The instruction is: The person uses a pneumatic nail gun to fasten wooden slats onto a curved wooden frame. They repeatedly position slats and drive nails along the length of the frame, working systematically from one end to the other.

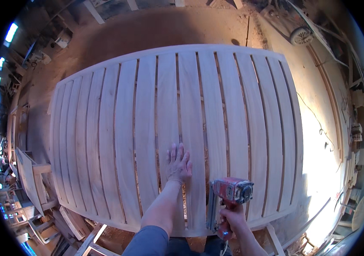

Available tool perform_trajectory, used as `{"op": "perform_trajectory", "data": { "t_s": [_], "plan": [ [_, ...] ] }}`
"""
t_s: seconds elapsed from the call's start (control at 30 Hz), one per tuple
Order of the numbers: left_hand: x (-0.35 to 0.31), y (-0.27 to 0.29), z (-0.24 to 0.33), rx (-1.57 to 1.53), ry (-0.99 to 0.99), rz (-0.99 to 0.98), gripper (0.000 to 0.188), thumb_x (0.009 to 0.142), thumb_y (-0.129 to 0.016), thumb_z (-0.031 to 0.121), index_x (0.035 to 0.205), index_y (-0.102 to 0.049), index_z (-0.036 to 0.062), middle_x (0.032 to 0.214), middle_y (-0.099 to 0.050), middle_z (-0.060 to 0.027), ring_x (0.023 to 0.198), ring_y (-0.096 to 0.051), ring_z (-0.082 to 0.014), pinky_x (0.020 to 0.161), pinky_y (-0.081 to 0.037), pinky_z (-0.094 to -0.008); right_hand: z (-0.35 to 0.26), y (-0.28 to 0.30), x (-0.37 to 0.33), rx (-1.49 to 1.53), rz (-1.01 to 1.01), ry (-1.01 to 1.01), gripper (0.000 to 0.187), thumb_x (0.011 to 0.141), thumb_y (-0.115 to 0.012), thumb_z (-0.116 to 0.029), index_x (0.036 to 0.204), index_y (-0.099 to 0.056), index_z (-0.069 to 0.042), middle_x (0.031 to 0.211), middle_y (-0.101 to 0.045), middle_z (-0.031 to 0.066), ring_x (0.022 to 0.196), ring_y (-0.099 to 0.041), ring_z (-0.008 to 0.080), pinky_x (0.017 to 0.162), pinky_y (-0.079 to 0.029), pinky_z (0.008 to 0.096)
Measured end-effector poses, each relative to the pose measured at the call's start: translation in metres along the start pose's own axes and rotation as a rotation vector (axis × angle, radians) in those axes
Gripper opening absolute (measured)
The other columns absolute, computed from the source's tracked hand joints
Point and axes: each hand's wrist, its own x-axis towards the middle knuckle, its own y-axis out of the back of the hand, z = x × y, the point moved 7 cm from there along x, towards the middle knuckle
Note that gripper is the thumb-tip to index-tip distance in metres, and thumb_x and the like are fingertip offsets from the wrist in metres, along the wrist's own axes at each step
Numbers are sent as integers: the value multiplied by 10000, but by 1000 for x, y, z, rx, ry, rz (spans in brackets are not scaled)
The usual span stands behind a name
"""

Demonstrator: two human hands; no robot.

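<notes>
Working from afar through the head camera, I rest my left hand [177,165] palm down on a pale slatted wooden panel [126,128] in a workshop with lumber [72,222] beside it, while my right hand [235,216] grips a red power tool [229,189], apparently a nailer. The panel lies flat directly before me, its near edge close to my waist and its slats [190,106] running away toward the far edge.

The left hand is extended, its fingers slightly parted and pointing away from me; it lies across the narrow gap between two middle slats and grasps nothing. The right hand is curled around the tool's handle, below the red body; I cannot tell where the trigger finger sits. The tool's dark magazine [212,209] hangs at its left, over the panel's near part, and I cannot tell whether the nose touches the wood.

Doing this step well, I judge, calls for firm, even pressure from the left palm so the slats lie still, with the fingers well clear of the nose. The tool should stand square to the surface, over solid slat rather than a gap, with the trigger untouched until the nose is seated.
</notes>
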Motion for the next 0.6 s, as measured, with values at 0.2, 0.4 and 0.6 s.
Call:
{"op": "perform_trajectory", "data": {
  "t_s": [0.2, 0.4, 0.6],
  "plan": [
    [1, -2, -3, -8, 8, -4, 493, 944, -606, 348, 1388, -658, 139, 1695, -345, -116, 1604, -184, -379, 1294, -107, -588, 15, 0, 14, -6, -21, -96, 361, 780, -691, 98, 1124, -606, 26, 717, -607, 73, 523, -586, 165, 465, -470, 311],
    [2, -2, -2, -27, 28, -33, 503, 960, -592, 360, 1419, -637, 160, 1711, -314, -100, 1604, -185, -368, 1295, -111, -580, -15, 1, 4, -228, 5, -3, 283, 816, -719, 50, 1082, -625, 22, 704, -626, 44, 540, -597, 138, 474, -471, 309],
    [3, 2, -3, -32, 36, -63, 469, 978, -566, 327, 1415, -638, 171, 1717, -300, -82, 1612, -165, -336, 1298, -112, -563, -53, -15, 29, -374, -2, 55, 287, 817, -700, 32, 1098, -648, -2, 721, -641, 56, 573, -617, 136, 497, -476, 313]
  ]
}}
